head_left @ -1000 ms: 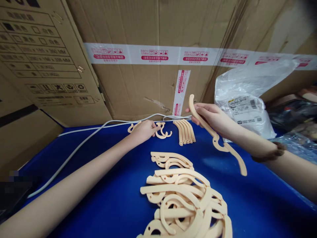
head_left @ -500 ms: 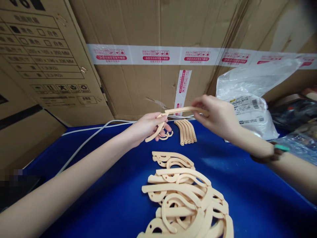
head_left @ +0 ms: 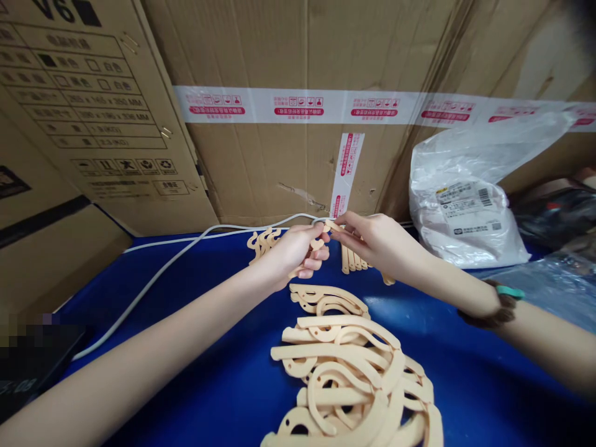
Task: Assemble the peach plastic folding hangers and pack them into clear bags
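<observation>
My left hand (head_left: 295, 251) is closed around part of a beige folding clothes hanger, whose hook piece (head_left: 317, 244) shows between thumb and fingers. My right hand (head_left: 379, 239) pinches a hanger arm (head_left: 331, 226) and holds its end against the part in the left hand. Its far end (head_left: 388, 279) pokes out below the right palm. The joint between the pieces is mostly covered by fingers. Beneath my right hand lies a row of loose hanger arms (head_left: 351, 259). Several loose hooks (head_left: 264, 242) lie behind my left wrist.
Folded hangers (head_left: 347, 357) are piled on the blue table (head_left: 209, 372) nearer to me. Cardboard boxes (head_left: 261, 167) wall off the back, with a white cable (head_left: 161, 282) along them. A plastic-wrapped parcel (head_left: 470, 211) stands right; a dark device (head_left: 37, 366) sits left.
My right hand has moved left and down, bringing its hanger arm close against the left hand's part. The view has shifted slightly, and the loose hooks now show beyond my left wrist.
</observation>
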Demonstrator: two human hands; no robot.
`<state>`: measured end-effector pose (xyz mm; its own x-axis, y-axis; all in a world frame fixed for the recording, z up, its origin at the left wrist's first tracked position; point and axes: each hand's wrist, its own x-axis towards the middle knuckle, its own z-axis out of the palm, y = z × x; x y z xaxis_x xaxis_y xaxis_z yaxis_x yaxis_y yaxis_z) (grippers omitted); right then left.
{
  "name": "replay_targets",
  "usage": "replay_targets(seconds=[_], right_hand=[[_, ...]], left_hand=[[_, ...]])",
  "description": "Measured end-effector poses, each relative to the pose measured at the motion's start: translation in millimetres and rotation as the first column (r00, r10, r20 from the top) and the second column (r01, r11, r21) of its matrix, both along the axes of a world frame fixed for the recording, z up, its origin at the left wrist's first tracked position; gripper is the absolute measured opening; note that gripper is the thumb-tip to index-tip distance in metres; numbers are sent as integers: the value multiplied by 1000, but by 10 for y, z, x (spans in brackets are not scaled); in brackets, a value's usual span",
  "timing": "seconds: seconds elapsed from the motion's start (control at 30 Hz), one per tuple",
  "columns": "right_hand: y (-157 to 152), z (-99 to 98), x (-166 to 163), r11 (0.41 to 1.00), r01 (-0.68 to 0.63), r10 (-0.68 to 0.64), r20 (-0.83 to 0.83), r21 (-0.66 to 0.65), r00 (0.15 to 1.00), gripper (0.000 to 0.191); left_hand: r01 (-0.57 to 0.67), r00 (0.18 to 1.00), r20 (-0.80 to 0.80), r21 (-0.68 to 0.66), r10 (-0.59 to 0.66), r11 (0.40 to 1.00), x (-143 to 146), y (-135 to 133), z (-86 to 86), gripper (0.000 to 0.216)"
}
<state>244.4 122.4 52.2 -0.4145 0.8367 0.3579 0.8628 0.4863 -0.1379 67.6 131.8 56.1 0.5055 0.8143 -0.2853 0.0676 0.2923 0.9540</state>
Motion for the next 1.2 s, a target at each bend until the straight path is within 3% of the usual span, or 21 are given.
replay_targets(seconds=[0.13, 0.23, 0.33, 0.43, 0.57, 0.67, 0.8, 0.93, 1.07, 1.13, 1.2], right_hand=[[-8, -77, 54, 995, -69, 67, -28, -71, 997, 22], [39, -136, 22, 985, -105, 91, -104, -136, 990, 24], [145, -179, 23, 964, -142, 90, -225, -226, 970, 37], [254, -184, 146, 958, -117, 22, -341, -262, 940, 47], [324, -132, 478, 982, 38, -111, -403, -184, 908, 38], [338, -132, 744, 982, 185, -190, -311, -48, 931, 27], [299, -269, 976, 996, 79, -74, -149, 29, 986, 23], [179, -447, 1045, 995, -92, 88, -104, -29, 991, 14], [116, -559, 1051, 989, -143, 136, -127, -48, 982, 15], [127, -595, 1059, 989, -141, 133, -144, -49, 981, 16], [154, -621, 1074, 990, -131, 121, -159, -52, 980, 18]], left_hand=[[-13, 998, -62, 35, 15, 999, 18, 4, -81, 32], [-89, 986, -123, 157, 109, 984, 77, -23, -200, 34], [-161, 964, -143, 358, 224, 920, 72, -41, -279, 32], [-181, 934, -186, 492, 305, 852, -90, 45, -233, 30], [-135, 871, -331, 548, 363, 825, -516, 340, -87, 29], [-63, 824, -438, 561, 360, 825, -818, 561, -113, 22], [-4, 743, -529, 610, 411, 792, -1012, 729, -358, 16], [84, 659, -564, 714, 499, 695, -999, 730, -523, 19], [221, 616, -546, 811, 568, 541, -801, 543, -446, 28], [329, 646, -556, 821, 522, 467, -635, 409, -381, 32], [464, 686, -608, 789, 400, 403, -444, 289, -344, 38]])
